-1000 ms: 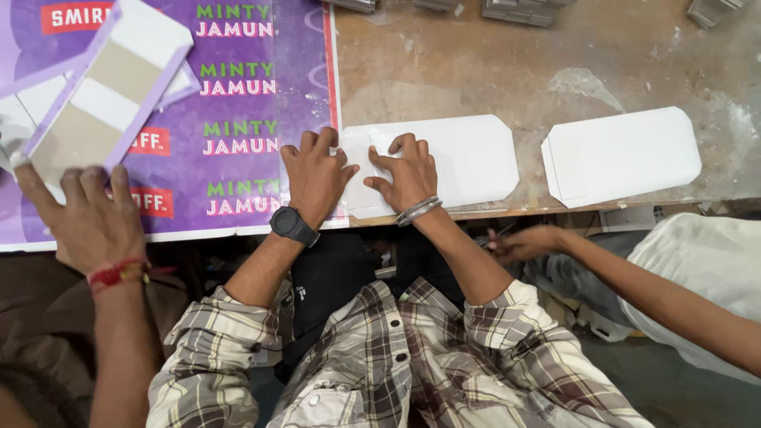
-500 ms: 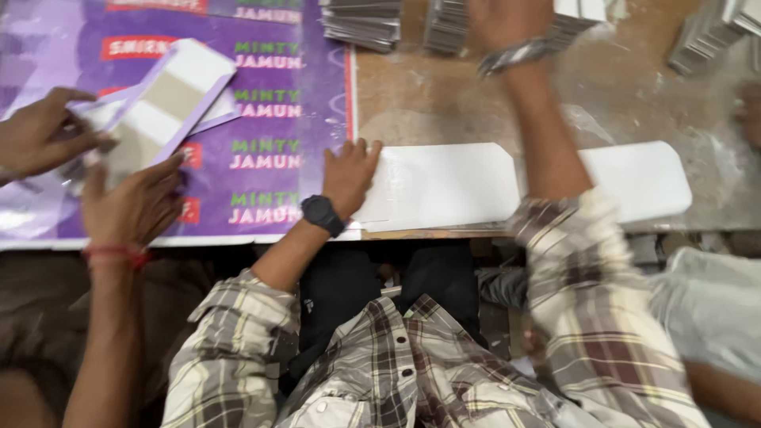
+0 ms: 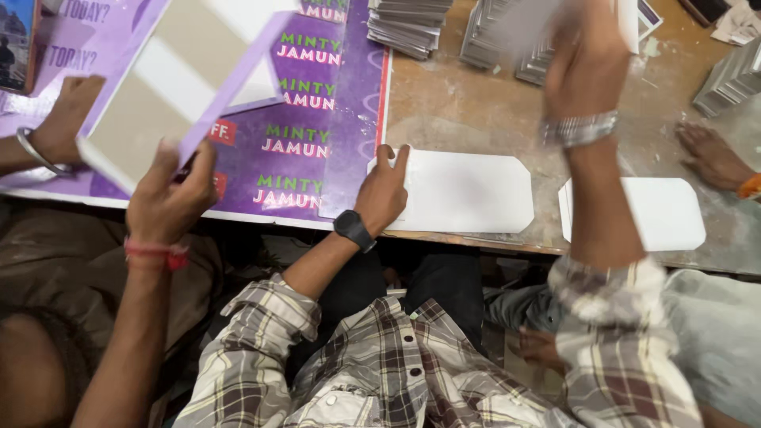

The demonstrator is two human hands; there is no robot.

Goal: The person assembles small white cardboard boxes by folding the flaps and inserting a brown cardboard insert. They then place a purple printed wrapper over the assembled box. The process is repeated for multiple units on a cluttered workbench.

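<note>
Pressing flat, the fingers of the left hand (image 3: 383, 194) lie spread and nearly straight on the near-left edge of a white card blank (image 3: 468, 192), holding nothing, only pinning it to the wooden table (image 3: 444, 111). The blank lies at the table's near edge, at about 3 o'clock from that hand and touching it. It looks light, thin and stiff enough to hold its shape, yet easy to crease; I judge it slides readily on the dusty top and is best lifted by an edge or clipped corner. The right hand (image 3: 583, 63) is raised at 1 o'clock, blurred, over stacks of grey cards (image 3: 408, 24); whether its fingers grip anything I cannot tell. A second white blank (image 3: 642, 212) lies further right. At 9 o'clock, another person's hand (image 3: 162, 202) lifts a purple-edged board (image 3: 170, 87) above a purple printed sheet (image 3: 317, 119).
</note>
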